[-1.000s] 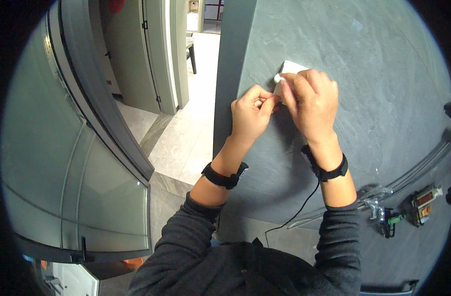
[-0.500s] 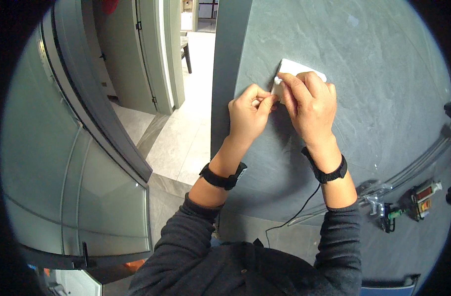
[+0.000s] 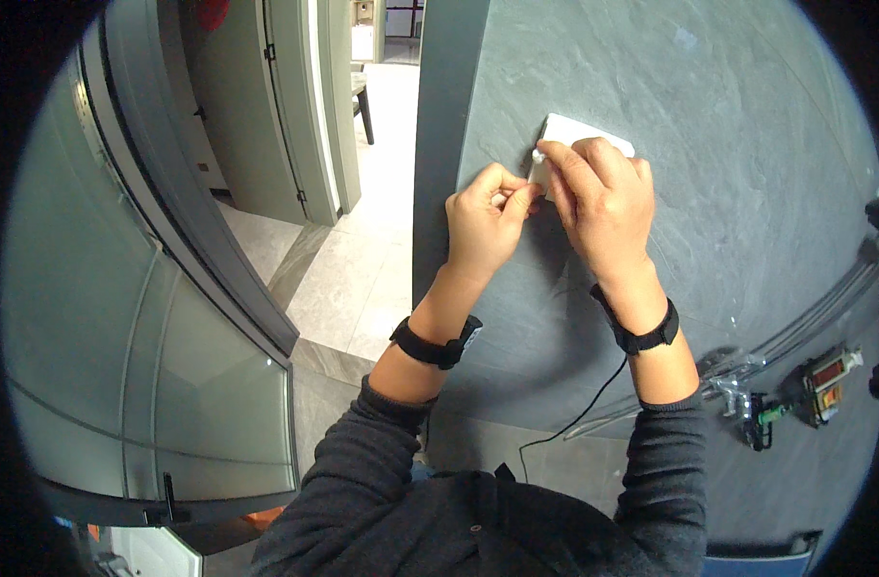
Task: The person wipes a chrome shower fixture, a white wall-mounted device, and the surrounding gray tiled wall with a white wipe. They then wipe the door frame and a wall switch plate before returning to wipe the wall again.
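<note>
A flat white plate (image 3: pixel 584 132) sits against the grey stone-patterned wall panel, partly covered by my right hand. My right hand (image 3: pixel 605 197) is closed, its thumb and index finger pinching a small white piece (image 3: pixel 539 156) at the plate's left edge. Close beside it, my left hand (image 3: pixel 489 216) is closed too, its fingertips pressed together by the plate's lower left corner. A bit of white shows inside its curled fingers, too small to name. Each wrist wears a black strap.
Left of the grey panel (image 3: pixel 747 163) a doorway opens onto a tiled floor (image 3: pixel 363 279). A frosted glass door (image 3: pixel 209 385) stands at the left. Grey cables (image 3: pixel 795 327) and small tools (image 3: pixel 766 413) lie at the lower right. A thin black cord (image 3: pixel 584 413) hangs from my right wrist.
My right index fingertip and the small white piece have shifted very slightly left and down. Otherwise both hands keep their places.
</note>
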`<state>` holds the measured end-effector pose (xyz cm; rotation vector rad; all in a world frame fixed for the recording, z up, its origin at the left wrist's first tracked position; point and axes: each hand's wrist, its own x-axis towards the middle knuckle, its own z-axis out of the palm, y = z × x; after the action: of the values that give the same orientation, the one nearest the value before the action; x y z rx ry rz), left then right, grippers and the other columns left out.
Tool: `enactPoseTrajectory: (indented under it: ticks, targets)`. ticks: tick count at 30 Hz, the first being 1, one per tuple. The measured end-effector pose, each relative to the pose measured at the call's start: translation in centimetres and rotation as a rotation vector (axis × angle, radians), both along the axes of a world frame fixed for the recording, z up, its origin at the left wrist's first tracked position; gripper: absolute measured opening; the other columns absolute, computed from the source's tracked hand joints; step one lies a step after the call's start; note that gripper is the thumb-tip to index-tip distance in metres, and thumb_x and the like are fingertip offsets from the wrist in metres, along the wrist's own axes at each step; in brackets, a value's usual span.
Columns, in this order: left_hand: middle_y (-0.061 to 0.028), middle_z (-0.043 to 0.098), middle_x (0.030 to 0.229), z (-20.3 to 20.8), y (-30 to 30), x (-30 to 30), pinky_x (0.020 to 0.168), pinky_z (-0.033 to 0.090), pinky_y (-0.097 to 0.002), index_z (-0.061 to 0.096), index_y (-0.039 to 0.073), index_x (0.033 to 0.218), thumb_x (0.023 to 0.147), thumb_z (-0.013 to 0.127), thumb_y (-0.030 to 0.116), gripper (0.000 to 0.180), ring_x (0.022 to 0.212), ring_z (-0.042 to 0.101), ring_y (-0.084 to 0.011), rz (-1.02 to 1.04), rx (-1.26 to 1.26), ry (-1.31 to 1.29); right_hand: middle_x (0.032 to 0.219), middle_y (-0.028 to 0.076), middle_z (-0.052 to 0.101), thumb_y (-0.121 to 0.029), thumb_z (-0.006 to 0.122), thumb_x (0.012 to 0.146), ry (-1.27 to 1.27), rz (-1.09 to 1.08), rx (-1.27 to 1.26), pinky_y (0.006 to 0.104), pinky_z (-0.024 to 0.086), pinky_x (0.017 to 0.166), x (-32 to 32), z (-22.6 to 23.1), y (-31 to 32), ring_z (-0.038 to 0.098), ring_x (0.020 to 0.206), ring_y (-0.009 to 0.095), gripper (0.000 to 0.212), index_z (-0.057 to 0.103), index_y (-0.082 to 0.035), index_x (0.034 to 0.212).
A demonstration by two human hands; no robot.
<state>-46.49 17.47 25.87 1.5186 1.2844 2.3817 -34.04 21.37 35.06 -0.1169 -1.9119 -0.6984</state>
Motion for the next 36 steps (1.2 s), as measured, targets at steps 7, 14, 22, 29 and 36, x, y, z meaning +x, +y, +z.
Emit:
enactPoseTrajectory:
  ticks: [7, 14, 22, 29, 36]
  targets:
    - [-0.0094, 0.072, 0.079, 0.0, -0.1, 0.0, 0.063, 0.058, -0.0240, 0.062, -0.004, 0.085, 0.092, 0.065, 0.000, 0.009, 0.071, 0.069, -0.0108, 0.009, 0.007, 0.002, 0.081, -0.004, 0.057, -0.021, 0.073, 0.076, 0.005, -0.045, -0.030, 0.0332, 0.038, 0.064, -0.2, 0.0, -0.2, 0.058, 0.072, 0.015, 0.023, 0.071, -0.019, 0.099]
    - [-0.0093, 0.072, 0.078, 0.1, -0.2, -0.1, 0.063, 0.058, -0.0239, 0.062, -0.004, 0.084, 0.092, 0.066, 0.000, 0.009, 0.070, 0.069, -0.0104, 0.001, 0.006, -0.009, 0.081, -0.004, 0.057, -0.020, 0.073, 0.076, 0.000, -0.054, -0.035, 0.0331, 0.038, 0.065, 0.0, 0.3, -0.6, 0.059, 0.073, 0.015, 0.020, 0.071, -0.018, 0.096]
    - [-0.0086, 0.071, 0.070, 0.0, 0.1, 0.0, 0.059, 0.055, -0.0247, 0.062, -0.002, 0.081, 0.089, 0.069, 0.002, 0.011, 0.067, 0.070, -0.0103, -0.007, 0.044, -0.069, 0.081, -0.003, 0.058, -0.021, 0.073, 0.073, -0.015, 0.038, -0.013, 0.0322, 0.042, 0.066, -0.1, -0.3, -0.1, 0.059, 0.073, 0.016, 0.022, 0.070, -0.016, 0.093]
    - [-0.0085, 0.071, 0.076, -0.2, 0.5, 0.0, 0.062, 0.057, -0.0245, 0.061, -0.003, 0.082, 0.091, 0.067, 0.001, 0.011, 0.070, 0.069, -0.0113, -0.104, 0.077, -0.094, 0.084, 0.003, 0.059, -0.017, 0.072, 0.076, -0.012, 0.128, -0.217, 0.0365, 0.050, 0.062, 1.5, -0.5, 0.2, 0.061, 0.074, 0.023, 0.021, 0.071, -0.012, 0.096]
    - [-0.0120, 0.069, 0.085, -0.1, 0.2, -0.1, 0.067, 0.059, -0.0246, 0.059, -0.004, 0.089, 0.093, 0.063, -0.002, 0.006, 0.075, 0.069, -0.0141, -0.143, 0.007, -0.076, 0.086, 0.002, 0.057, -0.012, 0.067, 0.079, -0.113, 0.102, -0.190, 0.0340, 0.051, 0.066, 1.8, -2.5, 0.0, 0.061, 0.078, 0.021, 0.024, 0.070, -0.011, 0.103]
